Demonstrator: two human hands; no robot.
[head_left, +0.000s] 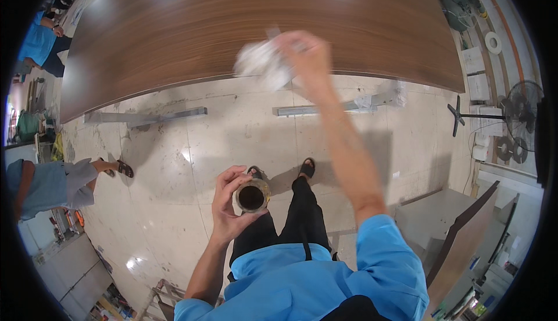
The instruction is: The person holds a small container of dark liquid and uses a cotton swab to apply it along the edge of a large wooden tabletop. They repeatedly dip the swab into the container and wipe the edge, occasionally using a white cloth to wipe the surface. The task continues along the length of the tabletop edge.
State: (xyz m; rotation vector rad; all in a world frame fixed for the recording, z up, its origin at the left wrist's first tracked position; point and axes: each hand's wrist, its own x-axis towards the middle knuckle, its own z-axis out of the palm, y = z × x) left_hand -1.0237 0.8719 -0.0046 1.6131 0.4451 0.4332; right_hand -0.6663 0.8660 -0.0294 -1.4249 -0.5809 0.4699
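Large panel: across the top of the frame, upper left to upper right.
Cloth: top centre, in the right hand, over the panel's lower edge.
Cup: lower centre, in the left hand, liquid inside it.
Metal bars: below the panel's lower edge, one left of centre, one right.
Sandalled feet: on the floor, one just above the cup, one to its right.
Fan: at the right edge.
Board: lower right, beside a box.
Two people: along the left edge, one above the other.
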